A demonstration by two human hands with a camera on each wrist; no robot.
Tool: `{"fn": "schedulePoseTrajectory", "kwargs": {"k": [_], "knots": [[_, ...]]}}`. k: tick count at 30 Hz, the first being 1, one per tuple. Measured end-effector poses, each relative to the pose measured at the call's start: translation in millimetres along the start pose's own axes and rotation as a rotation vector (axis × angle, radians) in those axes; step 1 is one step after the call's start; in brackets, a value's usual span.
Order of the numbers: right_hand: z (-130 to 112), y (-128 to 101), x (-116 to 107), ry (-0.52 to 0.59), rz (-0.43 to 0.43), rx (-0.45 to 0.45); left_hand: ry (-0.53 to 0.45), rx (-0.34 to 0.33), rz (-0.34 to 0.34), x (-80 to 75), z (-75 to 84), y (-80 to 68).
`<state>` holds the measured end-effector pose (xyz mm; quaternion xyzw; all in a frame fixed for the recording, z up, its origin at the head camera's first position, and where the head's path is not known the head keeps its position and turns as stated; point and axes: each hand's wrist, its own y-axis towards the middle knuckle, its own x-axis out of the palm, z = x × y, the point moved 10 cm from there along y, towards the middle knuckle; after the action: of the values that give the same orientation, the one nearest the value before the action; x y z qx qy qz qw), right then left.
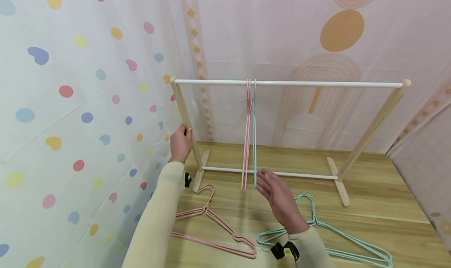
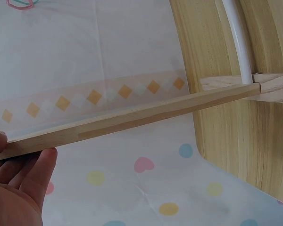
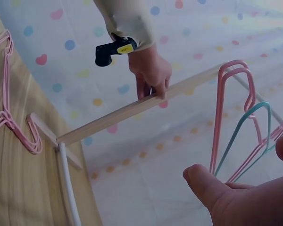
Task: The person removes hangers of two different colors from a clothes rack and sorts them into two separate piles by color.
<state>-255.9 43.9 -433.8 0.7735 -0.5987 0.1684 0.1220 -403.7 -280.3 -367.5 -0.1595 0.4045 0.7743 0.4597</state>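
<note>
While the left hand [image 1: 181,143] grips the left wooden upright [image 1: 186,123] of the small clothes rack, the teal hanger [image 1: 254,134] hangs from the white top rail [image 1: 317,84] near its middle, just beside two pink hangers [image 1: 248,134]. The right hand [image 1: 278,197] is released, fingers straight and relaxed, its fingertips just at the lower end of the teal hanger; whether they actually touch it I cannot tell. The hanging hanger looks like thin coated wire, so it is probably light, fairly stiff and a little springy, and apt to swing on the rail (the coating may give some grip). Its bottom bar or its shoulder seems the easiest place to take hold, since the hook sits tight against the pink ones. The rack itself looks light enough to tip or slide, which the left hand's grasp on the upright guards against. On the wooden table [image 1: 387,189] lie more pink hangers [image 1: 215,229] in front of the rack's left foot and more teal hangers [image 1: 338,236] beneath the right wrist. A lower white rail [image 1: 299,176] runs behind the hanging hangers' ends, close enough to snag them.
</note>
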Motion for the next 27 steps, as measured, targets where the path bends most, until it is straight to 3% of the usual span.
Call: {"fn": "schedulePoseTrajectory", "kwargs": {"k": [6, 20, 27], "knots": [[-8, 7, 4, -0.020, -0.009, -0.016, -0.004, -0.023, -0.017, 2.2, -2.6, 0.0], [-26, 22, 17, -0.063, -0.004, -0.077, 0.000, -0.005, -0.001, -0.2, -0.1, -0.1], [-24, 29, 22, -0.121, 0.071, -0.043, -0.020, 0.005, -0.001, 0.3, 1.1, -0.4]]}}
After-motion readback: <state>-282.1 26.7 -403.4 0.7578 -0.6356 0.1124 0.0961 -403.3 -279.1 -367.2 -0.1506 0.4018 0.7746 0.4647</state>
